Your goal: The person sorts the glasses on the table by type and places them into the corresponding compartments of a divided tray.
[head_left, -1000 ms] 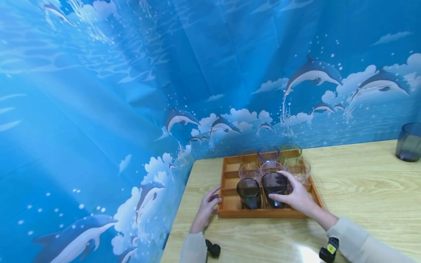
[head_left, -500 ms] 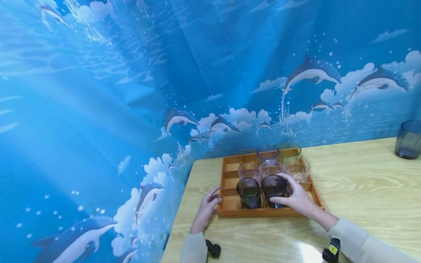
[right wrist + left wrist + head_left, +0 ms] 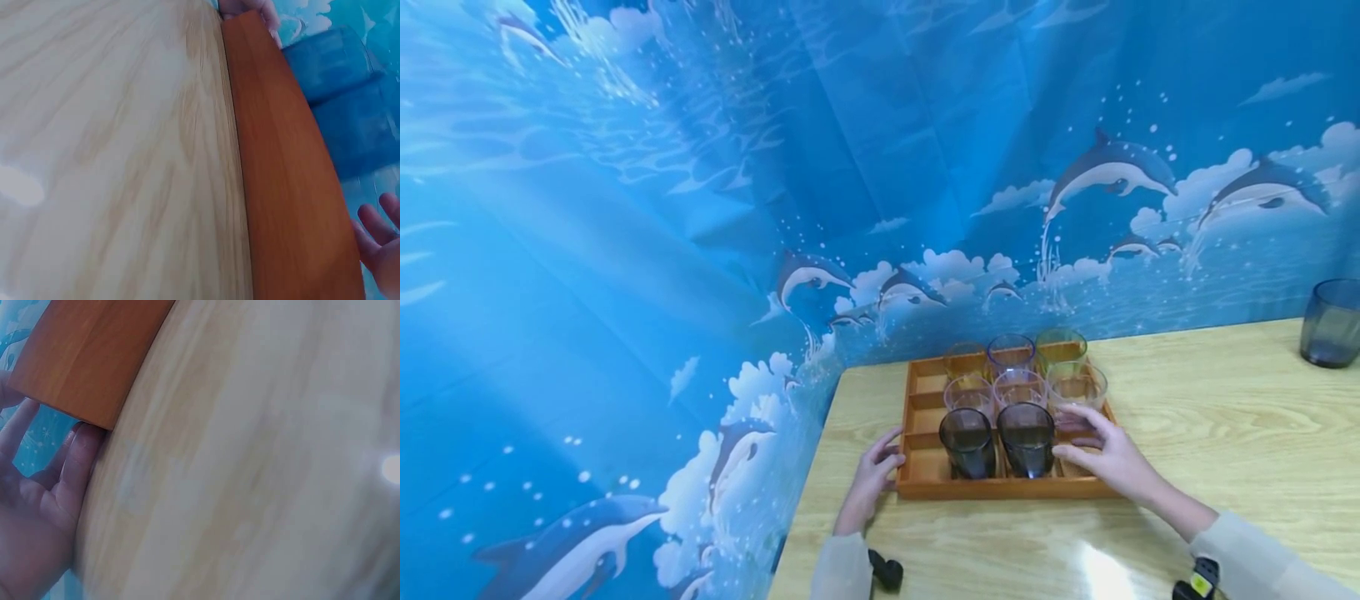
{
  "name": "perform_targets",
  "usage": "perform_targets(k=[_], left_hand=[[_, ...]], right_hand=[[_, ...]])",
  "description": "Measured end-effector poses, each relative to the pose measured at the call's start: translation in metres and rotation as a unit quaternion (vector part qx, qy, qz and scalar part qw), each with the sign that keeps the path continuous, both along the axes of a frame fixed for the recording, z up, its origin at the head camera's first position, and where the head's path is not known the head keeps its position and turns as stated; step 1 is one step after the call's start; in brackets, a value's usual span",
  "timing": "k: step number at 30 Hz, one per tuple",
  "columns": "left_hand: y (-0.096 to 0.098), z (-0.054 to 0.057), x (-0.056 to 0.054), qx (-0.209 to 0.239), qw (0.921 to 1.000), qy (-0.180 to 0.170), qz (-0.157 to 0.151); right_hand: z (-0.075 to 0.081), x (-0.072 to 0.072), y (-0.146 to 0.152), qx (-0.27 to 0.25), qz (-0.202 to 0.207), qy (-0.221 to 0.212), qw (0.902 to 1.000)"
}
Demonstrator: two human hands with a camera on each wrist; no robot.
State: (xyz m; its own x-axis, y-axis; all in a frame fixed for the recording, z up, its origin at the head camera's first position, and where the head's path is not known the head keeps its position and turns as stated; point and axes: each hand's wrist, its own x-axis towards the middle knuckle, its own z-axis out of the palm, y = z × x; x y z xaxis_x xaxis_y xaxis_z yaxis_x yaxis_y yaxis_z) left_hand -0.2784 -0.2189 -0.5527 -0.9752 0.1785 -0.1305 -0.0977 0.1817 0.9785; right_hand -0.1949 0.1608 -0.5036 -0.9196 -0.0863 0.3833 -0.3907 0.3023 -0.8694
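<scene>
Two dark glasses stand side by side in the front row of a wooden compartment tray: a left dark glass and a right dark glass. Just right of the second one, my right hand hovers over the front-right compartment, fingers spread and holding nothing. Its fingertips are close to that glass's side. My left hand rests its fingers against the tray's left wall. In the left wrist view, the left hand touches the tray's corner with extended fingers. The right wrist view has the right hand beyond the front wall.
Behind the dark glasses are pinkish and clear glasses, then a back row with amber, blue-rimmed and yellow-green glasses. Another blue-grey glass stands far right on the wooden table. A dolphin-print curtain borders the table.
My right hand has let go of the right dark glass and moved away to the right. The glass now stands straighter beside its neighbour. My left hand has stayed in place.
</scene>
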Motion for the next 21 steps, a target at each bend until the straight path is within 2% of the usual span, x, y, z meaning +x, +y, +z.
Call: perform_targets(k=[8,16,21], left_hand=[[-0.001,-0.003,-0.001,0.006,1.0000,0.003,-0.002],[0.001,-0.001,0.000,0.005,1.0000,-0.002,0.005],[0.001,-0.002,-0.001,0.000,1.0000,-0.005,0.007]], right_hand=[[-0.008,0.002,0.040,0.027,-0.064,0.015,0.9974],[-0.011,0.005,0.079,0.021,-0.092,0.028,0.9951],[-0.011,0.002,0.108,0.017,-0.119,0.026,0.9924]])
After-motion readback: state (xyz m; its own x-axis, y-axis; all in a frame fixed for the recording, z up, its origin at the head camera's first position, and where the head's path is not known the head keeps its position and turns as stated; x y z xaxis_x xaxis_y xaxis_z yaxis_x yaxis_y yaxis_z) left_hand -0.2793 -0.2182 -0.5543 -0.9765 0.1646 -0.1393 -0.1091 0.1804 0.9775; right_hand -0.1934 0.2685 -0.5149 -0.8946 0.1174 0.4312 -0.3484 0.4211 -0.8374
